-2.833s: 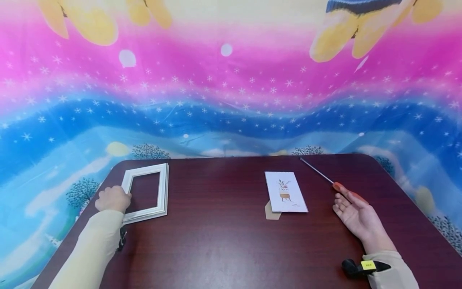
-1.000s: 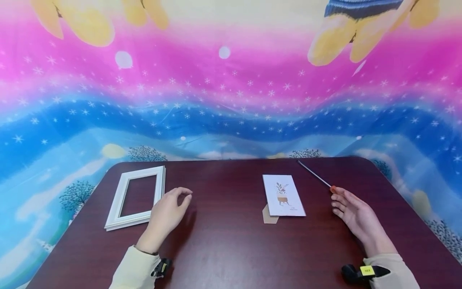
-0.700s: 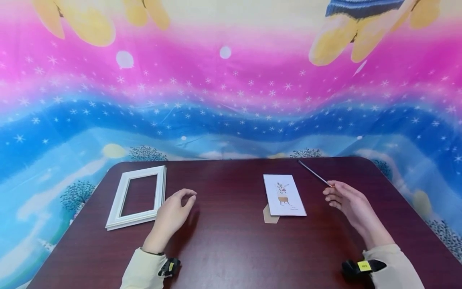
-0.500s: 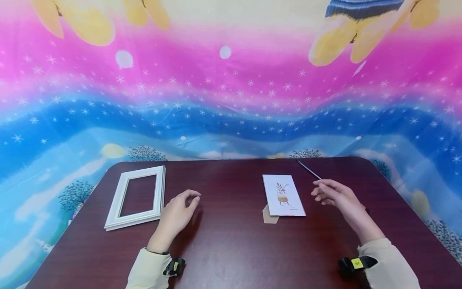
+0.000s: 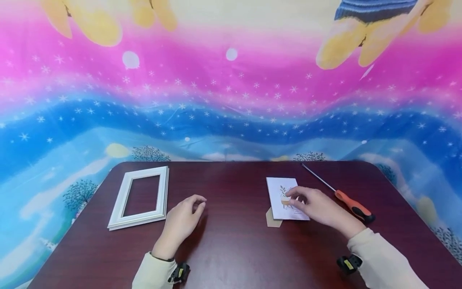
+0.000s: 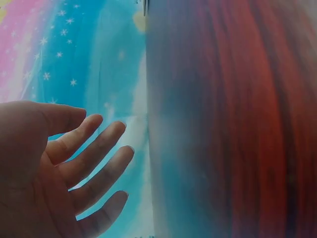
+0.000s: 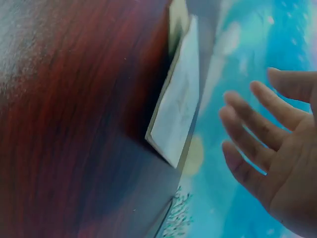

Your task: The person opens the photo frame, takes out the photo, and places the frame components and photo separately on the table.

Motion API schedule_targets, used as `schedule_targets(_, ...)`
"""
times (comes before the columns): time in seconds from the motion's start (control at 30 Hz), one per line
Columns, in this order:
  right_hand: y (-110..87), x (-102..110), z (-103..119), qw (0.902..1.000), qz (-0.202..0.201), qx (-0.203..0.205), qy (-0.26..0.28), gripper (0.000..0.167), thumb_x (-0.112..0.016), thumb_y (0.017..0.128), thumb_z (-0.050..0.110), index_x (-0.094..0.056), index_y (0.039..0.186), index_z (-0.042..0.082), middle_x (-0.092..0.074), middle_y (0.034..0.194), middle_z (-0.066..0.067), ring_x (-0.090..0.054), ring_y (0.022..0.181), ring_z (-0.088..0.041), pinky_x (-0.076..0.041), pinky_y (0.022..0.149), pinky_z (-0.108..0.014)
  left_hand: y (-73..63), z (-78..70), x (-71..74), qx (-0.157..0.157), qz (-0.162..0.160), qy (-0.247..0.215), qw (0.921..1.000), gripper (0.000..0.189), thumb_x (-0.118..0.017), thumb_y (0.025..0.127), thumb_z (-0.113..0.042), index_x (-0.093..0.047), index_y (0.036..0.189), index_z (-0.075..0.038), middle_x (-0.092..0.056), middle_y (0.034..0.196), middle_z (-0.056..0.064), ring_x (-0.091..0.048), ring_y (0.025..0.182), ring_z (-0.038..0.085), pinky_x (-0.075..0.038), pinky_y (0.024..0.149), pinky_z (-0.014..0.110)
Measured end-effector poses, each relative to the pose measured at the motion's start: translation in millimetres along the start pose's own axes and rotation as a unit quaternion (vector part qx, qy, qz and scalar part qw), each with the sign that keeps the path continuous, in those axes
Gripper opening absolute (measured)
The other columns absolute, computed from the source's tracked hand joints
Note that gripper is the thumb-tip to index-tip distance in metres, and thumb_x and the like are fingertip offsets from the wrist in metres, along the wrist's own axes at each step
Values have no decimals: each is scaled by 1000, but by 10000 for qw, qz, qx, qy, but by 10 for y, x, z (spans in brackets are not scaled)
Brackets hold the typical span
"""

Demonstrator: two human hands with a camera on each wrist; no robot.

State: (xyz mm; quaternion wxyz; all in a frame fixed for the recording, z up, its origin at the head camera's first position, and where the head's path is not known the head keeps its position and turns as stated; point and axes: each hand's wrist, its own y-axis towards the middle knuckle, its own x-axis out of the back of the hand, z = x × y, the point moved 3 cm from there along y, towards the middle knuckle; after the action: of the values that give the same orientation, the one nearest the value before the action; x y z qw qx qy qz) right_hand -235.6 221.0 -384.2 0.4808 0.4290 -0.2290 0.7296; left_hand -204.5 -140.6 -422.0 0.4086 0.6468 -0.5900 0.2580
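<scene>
My right hand (image 5: 314, 204) hovers over the right side of a white card (image 5: 277, 200) printed with a plant in a pot, fingers loosely bent and holding nothing. In the right wrist view a gap shows between the spread fingers and the card (image 7: 176, 99). A small tan cardboard piece (image 5: 273, 219) sticks out from under the card's lower left. My left hand (image 5: 182, 218) is held over the table just right of a white picture frame (image 5: 163, 192). Its fingers (image 6: 96, 166) are relaxed, with nothing in them.
A screwdriver (image 5: 351, 204) with an orange and black handle lies at the right, its shaft pointing to the far edge. Everything is on a dark reddish wooden table (image 5: 223, 249). A colourful printed cloth (image 5: 231, 100) hangs behind it.
My left hand has let go of the picture frame at the left and moved right of it. My right hand has left the screwdriver and moved left to above the card.
</scene>
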Motion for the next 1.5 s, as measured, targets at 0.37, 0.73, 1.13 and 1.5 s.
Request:
schedule_targets(0.37, -28, -205, 84, 9811, 864, 463, -1669, 58, -82, 82, 18, -60, 135, 6, -50, 144, -19, -46, 132, -40, -43, 101, -57, -17, -98, 39, -138, -66, 114, 9998, 16, -66, 96, -23, -72, 110, -17, -71, 94, -5, -67, 82, 13, -52, 66, 36)
schedule_targets(0.73, -54, -238, 46, 9731, 879, 820, -1967, 46, -74, 87, 6, -64, 132, 6, -58, 137, -17, -59, 119, -36, -54, 87, -48, -7, -94, 14, -126, 60, 106, 9998, 16, -64, 97, -22, -72, 110, -17, -71, 92, -6, -66, 80, 13, -52, 66, 36)
schedule_targets(1.13, -128, -193, 69, 9684, 546, 1208, -2111, 38, -71, 89, 4, -68, 127, 10, -65, 129, -10, -66, 110, -29, -56, 83, -44, -16, -80, 26, -119, 79, 132, 9998, 15, -64, 97, -22, -72, 109, -16, -71, 93, -5, -67, 82, 14, -52, 66, 37)
schedule_targets(1.5, -247, -67, -129, 9704, 631, 763, -2202, 46, -72, 87, 0, -66, 131, 12, -64, 129, -10, -65, 111, -30, -56, 82, -44, -20, -52, 17, -121, 111, 173, 9997, 15, -64, 97, -23, -72, 109, -18, -71, 93, -5, -67, 81, 13, -52, 66, 37)
